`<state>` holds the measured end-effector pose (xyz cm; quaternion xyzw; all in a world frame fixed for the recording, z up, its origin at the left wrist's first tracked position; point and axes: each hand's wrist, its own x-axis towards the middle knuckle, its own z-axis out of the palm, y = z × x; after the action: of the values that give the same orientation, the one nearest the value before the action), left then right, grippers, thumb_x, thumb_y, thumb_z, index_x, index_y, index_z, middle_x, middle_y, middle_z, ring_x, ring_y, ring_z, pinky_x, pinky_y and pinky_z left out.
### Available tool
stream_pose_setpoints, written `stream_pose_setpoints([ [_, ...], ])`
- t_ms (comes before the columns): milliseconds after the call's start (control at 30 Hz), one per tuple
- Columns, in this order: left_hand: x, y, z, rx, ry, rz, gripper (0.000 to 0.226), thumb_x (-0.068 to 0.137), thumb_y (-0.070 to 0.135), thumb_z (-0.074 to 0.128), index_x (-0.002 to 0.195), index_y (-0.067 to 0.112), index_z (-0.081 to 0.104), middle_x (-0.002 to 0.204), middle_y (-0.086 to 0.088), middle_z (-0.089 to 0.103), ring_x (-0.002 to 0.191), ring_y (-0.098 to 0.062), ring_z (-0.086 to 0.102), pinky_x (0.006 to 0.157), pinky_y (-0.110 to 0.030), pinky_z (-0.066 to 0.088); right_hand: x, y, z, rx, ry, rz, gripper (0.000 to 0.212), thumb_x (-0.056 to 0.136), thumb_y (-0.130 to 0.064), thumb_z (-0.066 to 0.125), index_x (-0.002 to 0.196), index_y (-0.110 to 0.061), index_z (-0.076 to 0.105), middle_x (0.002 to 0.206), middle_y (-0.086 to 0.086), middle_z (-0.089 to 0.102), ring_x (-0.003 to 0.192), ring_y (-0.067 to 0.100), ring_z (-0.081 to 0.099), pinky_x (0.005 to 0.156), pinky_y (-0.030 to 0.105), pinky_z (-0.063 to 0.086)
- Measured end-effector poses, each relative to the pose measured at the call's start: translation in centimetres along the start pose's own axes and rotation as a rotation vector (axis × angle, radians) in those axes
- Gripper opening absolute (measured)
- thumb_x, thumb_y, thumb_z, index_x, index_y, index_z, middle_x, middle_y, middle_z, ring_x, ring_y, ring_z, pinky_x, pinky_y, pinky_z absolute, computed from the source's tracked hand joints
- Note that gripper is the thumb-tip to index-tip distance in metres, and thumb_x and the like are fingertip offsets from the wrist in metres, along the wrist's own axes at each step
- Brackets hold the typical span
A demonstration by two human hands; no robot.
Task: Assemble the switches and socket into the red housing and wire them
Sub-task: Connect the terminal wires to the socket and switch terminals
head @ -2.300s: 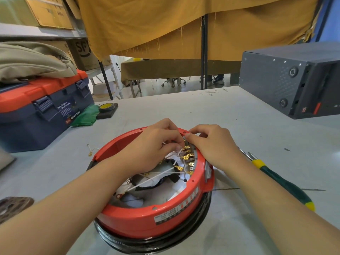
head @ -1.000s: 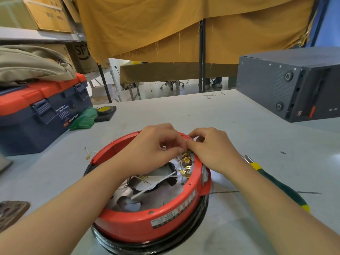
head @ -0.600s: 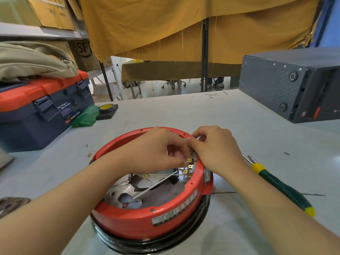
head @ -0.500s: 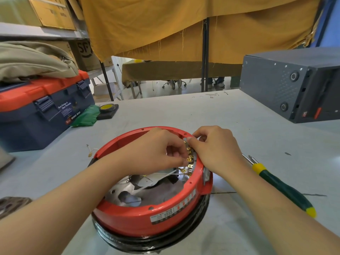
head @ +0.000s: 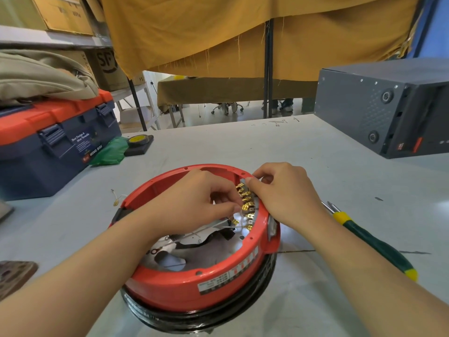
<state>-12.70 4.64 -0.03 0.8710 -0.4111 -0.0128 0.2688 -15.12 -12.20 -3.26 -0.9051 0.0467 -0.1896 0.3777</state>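
The red housing (head: 194,285) sits on the grey tabletop (head: 315,166), brass terminals (head: 246,203) lining its inner right wall. The left hand (head: 194,203) reaches inside, fingertips pinching at the terminals. The right hand (head: 284,190) curls over the rim, pinching there. A green-handled screwdriver (head: 371,242) lies just right.

A pale grey tabletop (head: 243,147) carries the round red housing (head: 184,285) near its near edge, seated on a black ring. Toward the left edge stand a blue toolbox with a red lid (head: 48,139), a green bag (head: 109,152) and a yellow tape roll (head: 138,139) on a black pad. A dark grey box (head: 379,108) sits at the far right corner, a green-and-yellow screwdriver (head: 371,242) lies right of the housing, and a small loose wire (head: 116,198) lies left of it.
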Motion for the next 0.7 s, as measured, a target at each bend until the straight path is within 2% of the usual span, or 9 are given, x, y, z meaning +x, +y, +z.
stream_pose_setpoints([
  [267, -0.10, 0.11, 0.15, 0.023, 0.023, -0.008, 0.013, 0.085, 0.016, 0.067, 0.075, 0.024, 0.069, 0.066, 0.016, 0.064, 0.065, 0.005, 0.057, 0.059, -0.006, 0.039, 0.03, 0.19, 0.03, 0.002, -0.003, -0.023, 0.022, 0.089, -0.038, 0.061, 0.096, -0.019, 0.071, 0.083, 0.001, 0.069, 0.078, 0.016, 0.062, 0.069, 0.027, 0.048],
  [433, 0.02, 0.10, 0.30, 0.019, 0.024, -0.030, 0.016, 0.086, 0.015, 0.065, 0.074, 0.025, 0.066, 0.067, 0.013, 0.064, 0.064, 0.002, 0.057, 0.060, -0.008, 0.040, 0.10, 0.23, 0.05, -0.003, -0.004, -0.031, 0.022, 0.089, -0.038, 0.061, 0.095, -0.020, 0.071, 0.080, -0.001, 0.066, 0.075, 0.015, 0.061, 0.062, 0.024, 0.043],
  [567, 0.02, 0.15, 0.35, -0.040, 0.030, -0.061, 0.020, 0.087, 0.015, 0.064, 0.071, 0.026, 0.065, 0.059, 0.013, 0.062, 0.056, 0.003, 0.055, 0.055, -0.007, 0.040, 0.11, 0.26, 0.01, -0.008, -0.007, -0.038, 0.021, 0.089, -0.038, 0.060, 0.094, -0.019, 0.070, 0.078, -0.002, 0.064, 0.075, 0.015, 0.059, 0.059, 0.020, 0.041],
  [700, 0.11, 0.21, 0.51, -0.035, 0.027, -0.065, 0.014, 0.087, 0.016, 0.064, 0.074, 0.021, 0.067, 0.065, 0.008, 0.064, 0.059, 0.001, 0.055, 0.058, -0.009, 0.042, 0.13, 0.31, 0.00, -0.009, -0.007, -0.042, 0.020, 0.089, -0.037, 0.060, 0.092, -0.019, 0.070, 0.073, -0.004, 0.061, 0.073, 0.015, 0.058, 0.058, 0.015, 0.038],
])
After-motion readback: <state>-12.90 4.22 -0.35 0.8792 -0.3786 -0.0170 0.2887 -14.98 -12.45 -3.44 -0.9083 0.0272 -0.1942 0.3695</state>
